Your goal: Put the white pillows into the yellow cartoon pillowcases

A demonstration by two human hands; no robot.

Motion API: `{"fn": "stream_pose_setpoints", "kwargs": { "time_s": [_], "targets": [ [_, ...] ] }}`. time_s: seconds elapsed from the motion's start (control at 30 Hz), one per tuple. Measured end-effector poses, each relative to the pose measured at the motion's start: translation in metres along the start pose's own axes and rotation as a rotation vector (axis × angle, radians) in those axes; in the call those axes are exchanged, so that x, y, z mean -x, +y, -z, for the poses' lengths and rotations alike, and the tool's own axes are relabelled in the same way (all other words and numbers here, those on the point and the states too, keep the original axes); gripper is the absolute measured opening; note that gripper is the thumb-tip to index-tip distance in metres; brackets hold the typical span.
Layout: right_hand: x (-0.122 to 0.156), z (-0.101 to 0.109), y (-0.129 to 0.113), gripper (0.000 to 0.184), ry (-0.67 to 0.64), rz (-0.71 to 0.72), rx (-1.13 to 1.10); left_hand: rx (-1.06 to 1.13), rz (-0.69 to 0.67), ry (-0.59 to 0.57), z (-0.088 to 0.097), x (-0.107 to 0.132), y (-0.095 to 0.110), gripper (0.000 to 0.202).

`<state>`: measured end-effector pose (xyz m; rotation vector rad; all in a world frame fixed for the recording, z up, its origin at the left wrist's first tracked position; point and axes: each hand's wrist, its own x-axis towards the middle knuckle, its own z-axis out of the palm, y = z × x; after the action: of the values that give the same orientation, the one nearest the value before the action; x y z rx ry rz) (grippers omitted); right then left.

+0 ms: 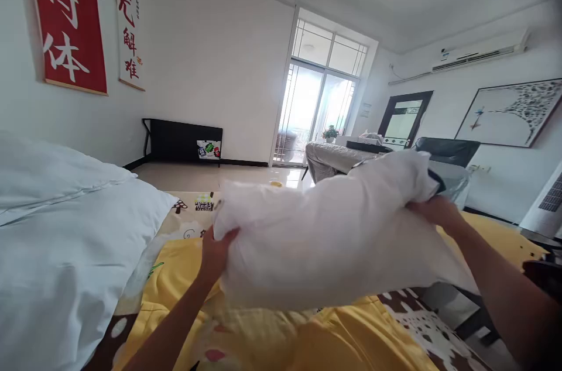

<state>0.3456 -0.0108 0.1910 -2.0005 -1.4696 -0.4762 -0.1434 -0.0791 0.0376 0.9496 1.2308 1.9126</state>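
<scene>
A white pillow (pixel 333 242) hangs in the air in front of me, stretched sideways between both hands and blurred along its edges. My left hand (pixel 217 254) grips its left end, thumb on the near face. At the upper right end, my right hand (pixel 434 213) is closed on the pillow, with some fingers hidden behind it. Below lies yellow cloth (pixel 175 277), rumpled over a patterned bed sheet (pixel 193 213). More white pillows (pixel 79 230) are piled at the left.
Past the bed stands a table (pixel 325 154) under a plastic cover, with a dark chair (pixel 448 151) to its right. A black panel (pixel 184 140) leans by the far wall. A white fan-like appliance (pixel 547 201) is at the right edge.
</scene>
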Motion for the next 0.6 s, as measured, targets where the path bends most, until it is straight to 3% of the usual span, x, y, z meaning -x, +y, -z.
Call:
{"fn": "stream_pose_setpoints", "kwargs": {
  "time_s": [0.1, 0.2, 0.23, 0.27, 0.33, 0.4, 0.47, 0.53, 0.6],
  "targets": [
    [0.005, -0.003, -0.026, 0.034, -0.161, -0.053, -0.014, -0.066, 0.072, -0.135, 0.016, 0.011, -0.034, 0.046],
    [0.023, 0.0, -0.092, 0.047, -0.137, 0.119, -0.091, -0.082, 0.041, -0.228, 0.024, 0.017, -0.042, 0.037],
    [0.035, 0.0, -0.119, 0.047, -0.18, 0.245, -0.149, -0.091, 0.013, -0.272, 0.025, 0.019, -0.041, 0.032],
    [0.051, -0.001, -0.147, 0.048, -0.299, 0.464, -0.287, -0.097, -0.015, -0.329, 0.025, 0.02, -0.04, 0.026],
    [0.088, -0.008, -0.198, 0.071, -0.643, 0.892, -0.36, -0.095, -0.065, -0.431, 0.026, 0.021, -0.036, 0.02],
    [0.123, -0.019, -0.236, 0.094, -0.825, 1.083, -0.285, -0.102, -0.095, -0.478, 0.03, 0.02, -0.033, 0.022],
    [0.143, -0.031, -0.257, 0.079, -0.806, 1.078, -0.222, -0.139, -0.104, -0.545, 0.037, 0.017, -0.028, 0.033],
    [0.147, -0.037, -0.266, 0.043, -0.675, 1.005, -0.216, -0.252, -0.104, -0.68, 0.044, 0.013, -0.022, 0.058],
    [0.141, -0.034, -0.267, 0.02, -0.577, 0.969, -0.241, -0.42, -0.1, -0.767, 0.047, 0.009, -0.019, 0.082]
  ]
}}
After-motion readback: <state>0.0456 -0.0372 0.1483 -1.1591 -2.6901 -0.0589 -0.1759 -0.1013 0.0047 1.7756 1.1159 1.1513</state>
